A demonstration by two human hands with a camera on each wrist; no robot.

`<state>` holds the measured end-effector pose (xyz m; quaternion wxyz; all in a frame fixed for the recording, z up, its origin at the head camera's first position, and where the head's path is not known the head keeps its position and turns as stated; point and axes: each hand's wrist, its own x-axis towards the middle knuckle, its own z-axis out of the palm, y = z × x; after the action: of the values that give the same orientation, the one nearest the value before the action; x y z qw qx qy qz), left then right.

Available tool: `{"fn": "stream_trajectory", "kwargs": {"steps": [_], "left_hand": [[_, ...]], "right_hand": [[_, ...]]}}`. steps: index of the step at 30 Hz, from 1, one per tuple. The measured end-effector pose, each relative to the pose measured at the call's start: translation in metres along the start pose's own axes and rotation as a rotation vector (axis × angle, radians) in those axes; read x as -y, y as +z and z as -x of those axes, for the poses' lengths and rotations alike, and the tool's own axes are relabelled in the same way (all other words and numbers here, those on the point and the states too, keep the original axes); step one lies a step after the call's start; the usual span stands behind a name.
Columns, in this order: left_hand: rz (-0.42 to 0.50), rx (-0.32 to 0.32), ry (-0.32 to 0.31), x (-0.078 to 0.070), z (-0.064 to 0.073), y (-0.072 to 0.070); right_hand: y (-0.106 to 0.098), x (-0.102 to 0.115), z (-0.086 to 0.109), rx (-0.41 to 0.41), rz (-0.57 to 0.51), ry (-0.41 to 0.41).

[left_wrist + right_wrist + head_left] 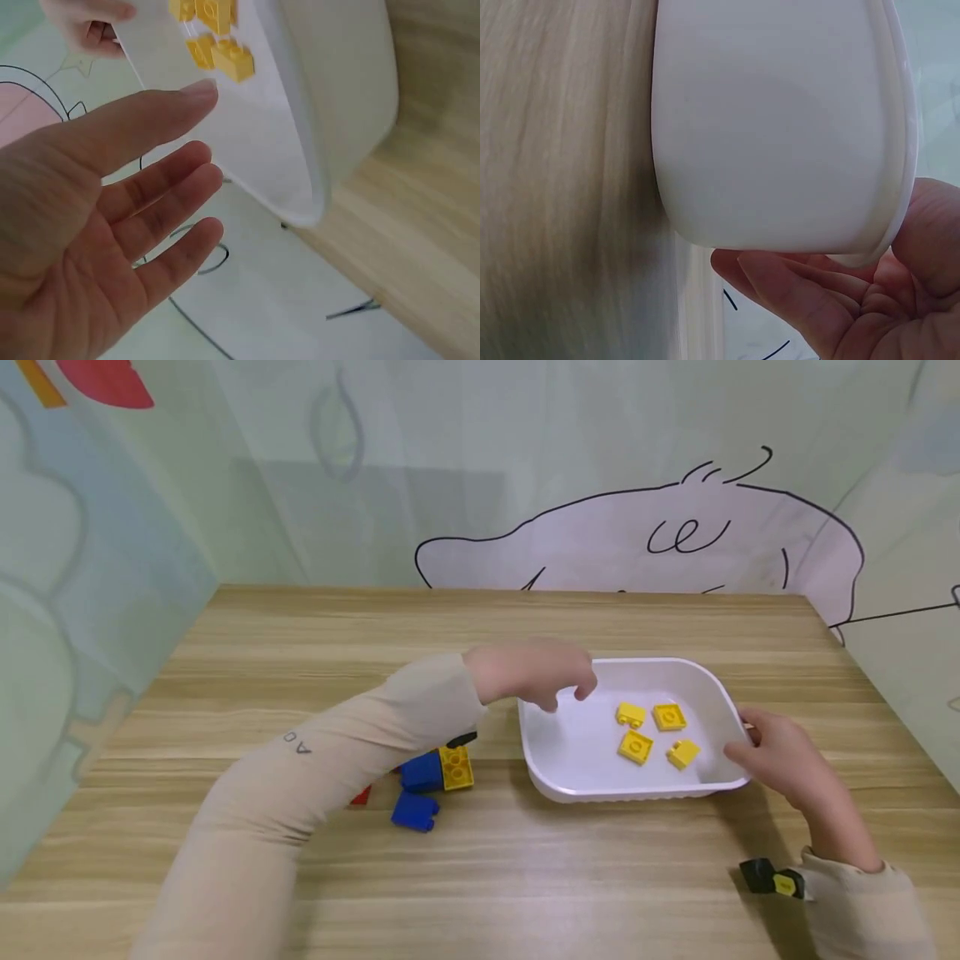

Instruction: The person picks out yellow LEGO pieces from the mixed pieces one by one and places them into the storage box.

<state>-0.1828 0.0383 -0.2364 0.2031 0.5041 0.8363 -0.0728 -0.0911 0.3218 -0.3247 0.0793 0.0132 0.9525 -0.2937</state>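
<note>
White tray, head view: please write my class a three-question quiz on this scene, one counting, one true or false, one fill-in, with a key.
1. How many yellow bricks lie inside the white tray?
2. True or false: the left hand is holding a blue brick.
3. Fill in the missing word: in the head view, the ____ hand grips the right-hand end of the tray.

Key:
1. Four.
2. False; it holds nothing and is at the tray's left side.
3. Right; the right hand has its thumb at the rim and its fingers against the outside.
</note>
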Motion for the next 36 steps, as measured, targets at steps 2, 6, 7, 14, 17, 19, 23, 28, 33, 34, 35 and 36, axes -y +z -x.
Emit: {"fn": "stream_trajectory", "kwargs": {"steps": [2,6,7,14,17,19,23,28,33,34,35,36], "left_hand": [[0.003,-0.01,-0.031,0.005,0.009,-0.002],[0.022,-0.024,-0.073,0.017,0.026,-0.003],[0.028,-0.025,-0.082,0.02,0.03,-0.002],[0.047,-0.005,-0.133,0.038,0.05,0.008],[0.058,0.004,-0.166,0.043,0.055,0.015],[0.078,0.003,-0.187,0.047,0.058,0.021],[0.109,-0.004,-0.221,0.054,0.062,0.034],[0.14,-0.038,-0.23,0.063,0.063,0.052],[0.214,-0.049,-0.267,0.068,0.063,0.069],[0.223,-0.047,-0.272,0.068,0.063,0.071],[0.224,-0.052,-0.27,0.068,0.063,0.074],[0.225,-0.054,-0.27,0.068,0.063,0.076]], "right_hand": [[0.0,0.0,0.0,0.004,0.001,0.004],[-0.001,0.002,-0.001,0.005,0.003,0.013],[-0.001,0.002,-0.001,0.004,0.003,0.012],[-0.001,-0.001,0.0,0.002,-0.001,0.006],[-0.001,-0.001,0.001,0.003,0.0,0.014],[-0.001,-0.001,0.001,0.001,0.0,0.013],[0.0,-0.001,0.001,-0.002,-0.001,0.01],[-0.001,-0.001,0.001,-0.002,0.001,0.006],[-0.001,-0.001,0.0,0.005,0.0,0.017],[-0.001,-0.001,0.0,0.006,-0.001,0.017],[-0.001,-0.001,0.0,0.007,-0.002,0.018],[-0.001,-0.001,0.0,0.006,-0.002,0.019]]}}
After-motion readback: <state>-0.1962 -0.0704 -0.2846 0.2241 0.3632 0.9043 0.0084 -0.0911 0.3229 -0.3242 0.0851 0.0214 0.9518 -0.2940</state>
